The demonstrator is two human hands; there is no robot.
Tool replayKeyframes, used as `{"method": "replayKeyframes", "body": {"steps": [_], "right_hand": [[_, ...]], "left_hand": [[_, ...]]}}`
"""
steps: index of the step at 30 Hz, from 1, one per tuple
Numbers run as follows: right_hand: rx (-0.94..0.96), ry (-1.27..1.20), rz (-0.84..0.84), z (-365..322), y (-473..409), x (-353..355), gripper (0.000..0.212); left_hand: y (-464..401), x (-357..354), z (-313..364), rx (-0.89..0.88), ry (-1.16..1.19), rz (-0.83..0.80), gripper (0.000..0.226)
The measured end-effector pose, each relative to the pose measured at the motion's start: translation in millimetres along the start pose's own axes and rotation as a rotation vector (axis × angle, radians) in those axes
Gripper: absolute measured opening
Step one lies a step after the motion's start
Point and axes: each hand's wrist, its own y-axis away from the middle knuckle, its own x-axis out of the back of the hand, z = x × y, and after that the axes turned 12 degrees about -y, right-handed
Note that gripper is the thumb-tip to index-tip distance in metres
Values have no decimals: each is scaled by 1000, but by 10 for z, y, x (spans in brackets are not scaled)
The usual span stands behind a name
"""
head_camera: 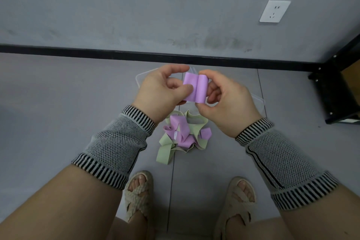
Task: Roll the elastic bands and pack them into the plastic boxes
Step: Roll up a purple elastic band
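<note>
A purple elastic band (195,88), partly rolled, is held up between both hands above the floor. My left hand (162,91) pinches its flat left end. My right hand (224,99) curls round the rolled right part. Below the hands, a loose pile of purple and pale green bands (182,135) lies on the grey floor. Clear plastic boxes (259,101) sit on the floor behind the hands, mostly hidden; only thin rims show, at the left (137,80) and right.
A grey wall with a black skirting board (97,53) runs across the back. A white wall socket (275,11) is at the upper right. A black metal shelf frame (339,87) stands at the right. My feet in woven sandals (139,193) are at the bottom.
</note>
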Motion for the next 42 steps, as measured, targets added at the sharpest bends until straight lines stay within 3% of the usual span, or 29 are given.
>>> {"method": "replayKeyframes", "body": {"steps": [4, 8, 21, 34, 40, 42], "right_hand": [[18, 34, 1, -23, 6, -27, 49], [-31, -106, 1, -24, 14, -10, 67], [-4, -203, 44, -70, 35, 81, 55], [-9, 15, 9, -40, 21, -11, 38], [-37, -139, 19, -37, 18, -21, 64], [-51, -199, 4, -46, 22, -6, 63]], "left_hand": [[12, -61, 23, -43, -100, 44, 37], [-7, -18, 13, -9, -30, 18, 34], [-17, 88, -34, -11, 11, 40, 28], [15, -67, 18, -60, -116, 45, 39], [4, -4, 8, 9, 43, -2, 33], [10, 16, 5, 19, 109, -41, 31]]}}
